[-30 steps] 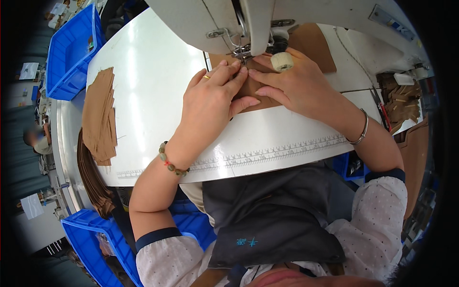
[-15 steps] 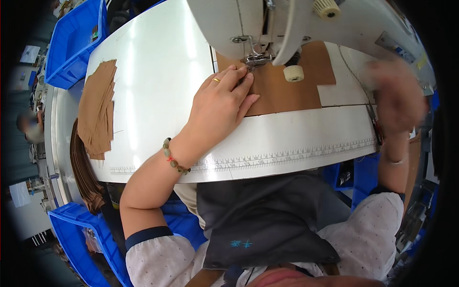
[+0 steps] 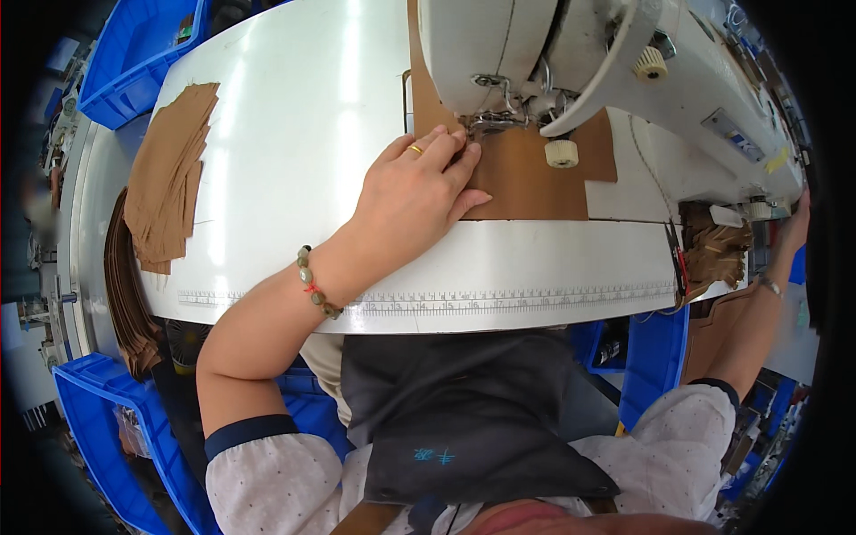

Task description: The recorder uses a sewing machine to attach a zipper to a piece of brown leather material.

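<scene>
My left hand point(image 3: 415, 183) lies on a brown cloth piece point(image 3: 526, 183), fingertips side by side just left of the presser foot point(image 3: 495, 120) and the thumb held apart. The fingers look slightly bent and rest on top of the cloth. Above it stands the white sewing machine point(image 3: 499, 45), its head covering part of the cloth. My right hand point(image 3: 800, 218) is out at the machine's right end, close to the handwheel side. Its fingers are mostly hidden there by the machine and the dark rim of the view.
Brown cut pieces point(image 3: 169, 174) lie stacked on the table's left, with a folded brown bundle point(image 3: 125, 276) hanging beside them. Black-and-red thread snips point(image 3: 676, 259) lie near brown scraps point(image 3: 716, 250) at right. Blue bins point(image 3: 134, 67) stand around the table.
My right hand has swung from above the table's right side out to the machine's right end, uncovering the scraps. The view has shifted. My left hand stays beside the presser foot.
</scene>
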Demonstrator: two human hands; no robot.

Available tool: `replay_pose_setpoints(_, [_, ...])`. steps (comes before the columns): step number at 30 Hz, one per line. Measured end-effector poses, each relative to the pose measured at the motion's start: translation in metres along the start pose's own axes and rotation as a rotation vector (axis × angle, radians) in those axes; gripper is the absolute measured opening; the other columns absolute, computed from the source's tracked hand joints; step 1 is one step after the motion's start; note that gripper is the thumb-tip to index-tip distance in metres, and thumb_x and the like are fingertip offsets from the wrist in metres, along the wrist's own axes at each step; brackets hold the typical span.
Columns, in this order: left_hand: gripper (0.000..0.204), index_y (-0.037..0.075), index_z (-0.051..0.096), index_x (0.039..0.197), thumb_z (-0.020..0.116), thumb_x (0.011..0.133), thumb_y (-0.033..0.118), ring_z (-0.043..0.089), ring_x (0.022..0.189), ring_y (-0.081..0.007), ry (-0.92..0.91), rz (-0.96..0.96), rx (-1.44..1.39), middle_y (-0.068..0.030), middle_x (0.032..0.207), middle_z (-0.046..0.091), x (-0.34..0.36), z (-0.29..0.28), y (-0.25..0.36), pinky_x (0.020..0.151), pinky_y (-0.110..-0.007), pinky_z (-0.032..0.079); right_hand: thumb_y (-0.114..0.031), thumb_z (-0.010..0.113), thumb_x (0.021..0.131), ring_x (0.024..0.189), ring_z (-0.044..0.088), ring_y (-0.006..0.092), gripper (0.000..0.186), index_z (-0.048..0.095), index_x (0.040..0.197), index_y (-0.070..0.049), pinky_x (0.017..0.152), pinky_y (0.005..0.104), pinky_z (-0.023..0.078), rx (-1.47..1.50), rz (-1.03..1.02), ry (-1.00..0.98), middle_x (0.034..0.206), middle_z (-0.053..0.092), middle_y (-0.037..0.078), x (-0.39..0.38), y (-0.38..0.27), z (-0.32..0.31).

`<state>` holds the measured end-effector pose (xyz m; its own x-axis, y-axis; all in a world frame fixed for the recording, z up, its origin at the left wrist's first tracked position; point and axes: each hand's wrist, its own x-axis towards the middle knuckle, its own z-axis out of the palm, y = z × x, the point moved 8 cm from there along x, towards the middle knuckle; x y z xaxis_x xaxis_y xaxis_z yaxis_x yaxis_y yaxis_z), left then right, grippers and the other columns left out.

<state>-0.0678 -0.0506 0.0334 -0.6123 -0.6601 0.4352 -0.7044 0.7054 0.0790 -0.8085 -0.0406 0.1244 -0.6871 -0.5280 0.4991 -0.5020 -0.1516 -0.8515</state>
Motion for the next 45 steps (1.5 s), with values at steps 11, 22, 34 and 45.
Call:
replay_pose_setpoints(11, [0.048,0.006,0.071,0.128,0.074,0.093,0.039,0.066,0.121,-0.0263,0.028,-0.005,0.005,-0.0094,0.13,0.069,-0.014,-0.001,-0.008,0.101,-0.04,0.053,-0.048,0.054,0.108,0.127,0.061,0.0257,0.064,0.053,0.149,0.001,0.107,0.0377,0.048,-0.082,0.11,-0.204,0.144,0.061,0.013,0.057,-0.019,-0.003])
replay_pose_setpoints(22, [0.047,0.007,0.072,0.127,0.074,0.093,0.038,0.066,0.121,-0.0268,0.021,-0.013,0.011,-0.0087,0.13,0.069,-0.011,-0.002,-0.008,0.101,-0.041,0.053,-0.033,0.059,0.108,0.119,0.067,0.0255,0.047,0.062,0.136,0.004,0.101,0.0397,0.054,0.077,0.056,0.124,0.132,0.067,0.015,-0.013,0.036,-0.025])
replay_pose_setpoints(34, [0.046,0.007,0.073,0.127,0.074,0.094,0.038,0.066,0.123,-0.0265,-0.004,-0.02,0.045,-0.0074,0.129,0.071,-0.01,-0.002,-0.007,0.102,-0.041,0.052,-0.032,0.069,0.103,0.133,0.057,0.0326,0.052,0.057,0.143,-0.001,0.113,0.0489,0.046,0.345,0.317,0.099,0.146,0.059,0.014,0.016,0.012,0.001])
replay_pose_setpoints(45, [0.045,0.005,0.073,0.125,0.073,0.094,0.037,0.065,0.125,-0.0256,-0.008,-0.009,0.05,-0.0091,0.126,0.069,-0.008,-0.001,-0.006,0.101,-0.045,0.053,-0.022,0.066,0.104,0.135,0.054,0.0359,0.041,0.058,0.139,-0.002,0.117,0.0518,0.042,0.626,0.323,0.21,0.145,0.059,0.018,-0.025,0.01,0.01])
